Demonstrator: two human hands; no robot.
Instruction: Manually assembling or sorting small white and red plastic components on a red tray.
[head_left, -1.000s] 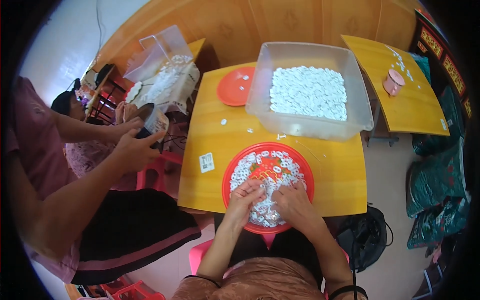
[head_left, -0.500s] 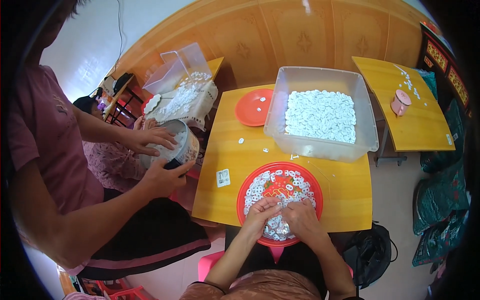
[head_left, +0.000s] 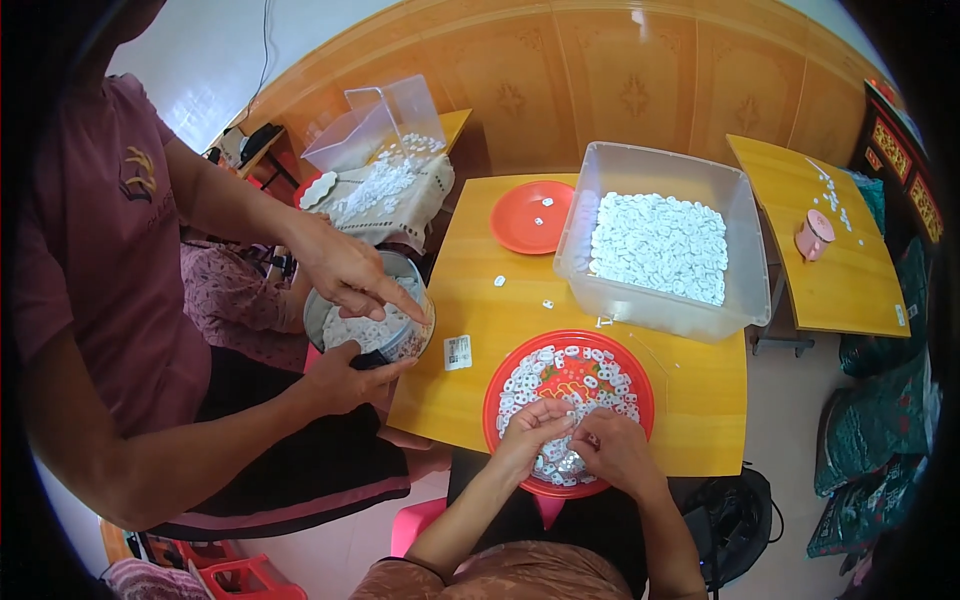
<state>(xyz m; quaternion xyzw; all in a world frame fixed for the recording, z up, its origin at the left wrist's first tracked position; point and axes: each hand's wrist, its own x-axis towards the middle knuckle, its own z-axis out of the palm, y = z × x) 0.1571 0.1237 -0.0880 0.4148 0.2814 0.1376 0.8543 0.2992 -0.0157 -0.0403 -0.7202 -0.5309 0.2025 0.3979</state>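
Note:
A round red tray [head_left: 489, 400] with a printed floral middle lies at the table's near edge. Small white plastic pieces [head_left: 515, 387] with dark holes cover much of it. Over the tray's near half, my left hand [head_left: 533, 437] and my right hand [head_left: 613, 450] meet at their fingertips. Both are closed in a pinch; whatever sits between the fingers is too small to make out. Under my hands, something clear and shiny [head_left: 567, 463] shows among the pieces. Beyond the tray stands a large translucent bin [head_left: 655, 310] holding a heap of similar white pieces [head_left: 660, 245].
A red plate [head_left: 510, 235] with a couple of pieces lies far left on the yellow table [head_left: 450, 410]. At my left a person [head_left: 130, 250] holds a round tub [head_left: 428, 315] of white material. A side table [head_left: 850, 290] at right bears a pink mug [head_left: 815, 235].
My fingertips remain together over the tray, with my right fingers slightly shifted. The other person's tub has come lower and tilted toward me, one finger now pointing over it. The whole view has shifted slightly.

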